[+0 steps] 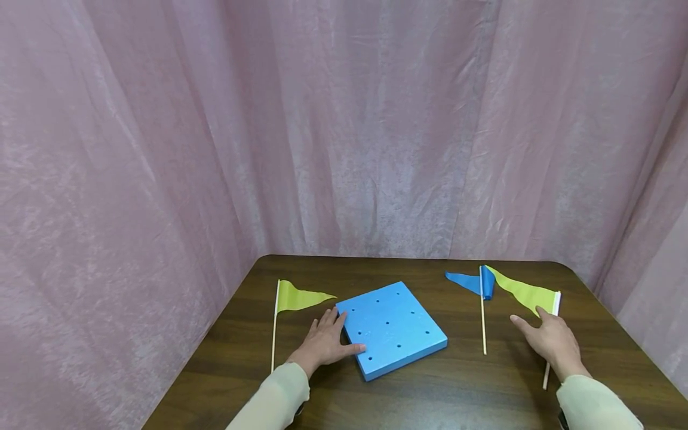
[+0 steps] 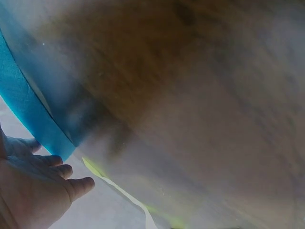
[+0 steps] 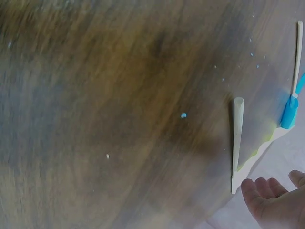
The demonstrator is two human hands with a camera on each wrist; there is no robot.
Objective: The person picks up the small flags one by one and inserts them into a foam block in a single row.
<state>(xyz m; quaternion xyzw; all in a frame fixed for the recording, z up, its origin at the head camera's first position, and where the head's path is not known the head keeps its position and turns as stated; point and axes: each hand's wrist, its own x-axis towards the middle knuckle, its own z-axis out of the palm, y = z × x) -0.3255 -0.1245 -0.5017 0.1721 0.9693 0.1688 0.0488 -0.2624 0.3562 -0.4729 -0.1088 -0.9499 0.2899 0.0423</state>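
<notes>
Step in hand, as judged: steadying the board and preparing to pick up a flag. The left hand point(image 1: 326, 341) is resting at the left side of the blue board point(image 1: 395, 335), its fingers extended and spread, its thumb lying over the top edge; it is touching the board without gripping it. The board is lying flat on the bench point(image 1: 430, 397), to the right of the left fingers, its nine holes showing unfilled.

The right hand point(image 1: 555, 341) is hovering over the stick of the first yellow flag point(image 1: 524, 292). Its fingers are relaxed and parted from the thumb, holding nothing; whether a fingertip is touching the cloth, the pictures are not telling. The cloth is stretching ahead and leftward of these fingers, its tip meeting the cloth of the blue flag point(image 1: 463, 282). The second yellow flag point(image 1: 301, 298) is lying to the left of the left fingers.

Next move, as judged: closing the right fingers on the stick just beneath them, then lifting it toward a hole while the left hand is keeping the board steady. Caution: where the two cloths are meeting, lifting may be dragging the blue flag along.
</notes>
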